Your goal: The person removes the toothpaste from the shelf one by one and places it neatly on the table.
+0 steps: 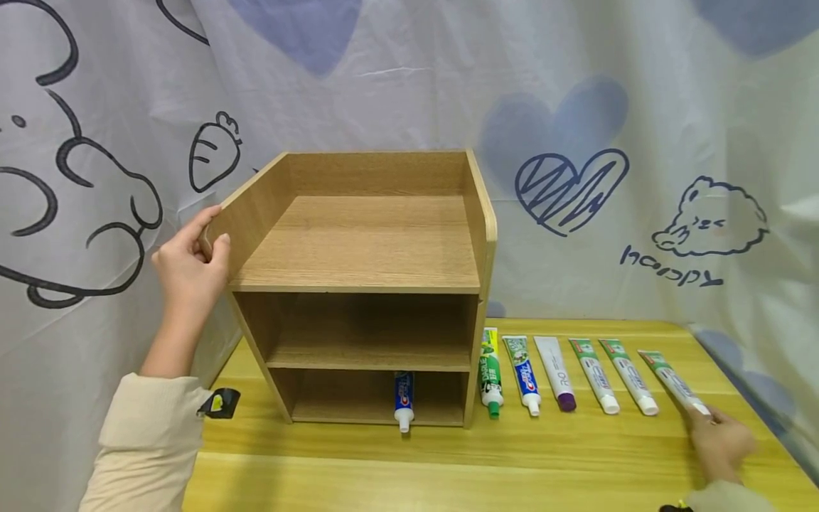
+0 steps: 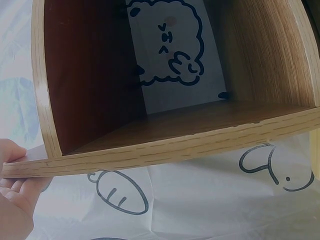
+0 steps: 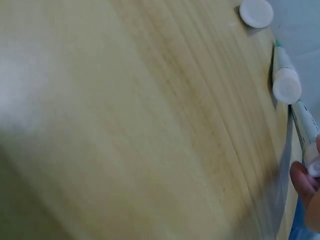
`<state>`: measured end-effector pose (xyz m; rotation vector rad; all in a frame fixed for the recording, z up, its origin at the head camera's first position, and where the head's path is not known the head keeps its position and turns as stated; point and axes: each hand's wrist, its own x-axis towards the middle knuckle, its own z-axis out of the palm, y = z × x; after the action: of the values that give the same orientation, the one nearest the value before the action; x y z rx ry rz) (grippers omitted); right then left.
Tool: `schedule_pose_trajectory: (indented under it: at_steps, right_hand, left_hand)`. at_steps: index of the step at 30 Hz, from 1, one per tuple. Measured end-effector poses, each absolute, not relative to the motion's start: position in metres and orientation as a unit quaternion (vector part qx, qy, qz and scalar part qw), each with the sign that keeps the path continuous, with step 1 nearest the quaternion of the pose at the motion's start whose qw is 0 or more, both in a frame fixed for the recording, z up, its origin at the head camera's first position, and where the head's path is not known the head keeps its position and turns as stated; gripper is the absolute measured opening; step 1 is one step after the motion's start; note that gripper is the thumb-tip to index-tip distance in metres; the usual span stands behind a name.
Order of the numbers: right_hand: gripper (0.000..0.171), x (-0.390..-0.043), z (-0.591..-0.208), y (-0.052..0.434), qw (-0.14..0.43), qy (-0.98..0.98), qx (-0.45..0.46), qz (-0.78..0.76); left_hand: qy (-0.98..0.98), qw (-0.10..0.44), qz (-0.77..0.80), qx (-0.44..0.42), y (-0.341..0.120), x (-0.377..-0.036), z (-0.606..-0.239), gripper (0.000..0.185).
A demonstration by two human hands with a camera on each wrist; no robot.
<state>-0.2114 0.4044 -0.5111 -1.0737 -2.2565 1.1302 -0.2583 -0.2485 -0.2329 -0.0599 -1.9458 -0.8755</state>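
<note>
Left hand [image 1: 190, 264], at 9 o'clock of the wooden shelf [image 1: 365, 242], pinches the rounded front corner of its left side panel, thumb inside, fingers outside. The shelf is grained board, boxy, three open tiers, standing on a pale wood table [image 1: 448, 462]. One toothpaste tube [image 1: 403, 400] lies in the bottom tier, cap toward 6 o'clock. Right of the shelf, six smooth tubes lie parallel, long axes running 12 to 6. Right hand [image 1: 719, 441] pinches the cap end of the rightmost tube [image 1: 675, 382], whose cap points toward 5 o'clock.
</note>
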Motion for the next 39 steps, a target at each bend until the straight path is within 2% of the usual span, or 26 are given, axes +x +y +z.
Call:
schedule_pose_trajectory:
  at_steps: [6,15,21,29,34,39]
  right_hand:
    - [0.038,-0.217,-0.513,0.396,0.206,-0.825,-0.375,0.37]
    - [0.042,-0.225,-0.516,0.396,0.154,-0.82,-0.395,0.384]
    - [0.041,-0.226,-0.518,0.396,0.145,-0.838,-0.363,0.38]
    - [0.049,-0.223,-0.514,0.393,0.124,-0.832,-0.363,0.402]
    - [0.044,-0.215,-0.517,0.388,0.179,-0.81,-0.381,0.409]
    - [0.045,-0.211,-0.521,0.375,0.27,-0.781,-0.383,0.412]
  left_hand:
    - [-0.798,0.485,-0.356,-0.024,-0.251,-0.257,-0.232,0.036]
    - [-0.799,0.486,-0.354,-0.032,-0.25,-0.258,-0.231,0.035]
    - [-0.795,0.49,-0.356,-0.041,-0.251,-0.258,-0.231,0.036]
    - [-0.793,0.49,-0.358,-0.043,-0.252,-0.258,-0.232,0.036]
    - [-0.798,0.482,-0.359,-0.04,-0.25,-0.258,-0.233,0.036]
    - [-0.797,0.485,-0.359,-0.041,-0.25,-0.258,-0.233,0.036]
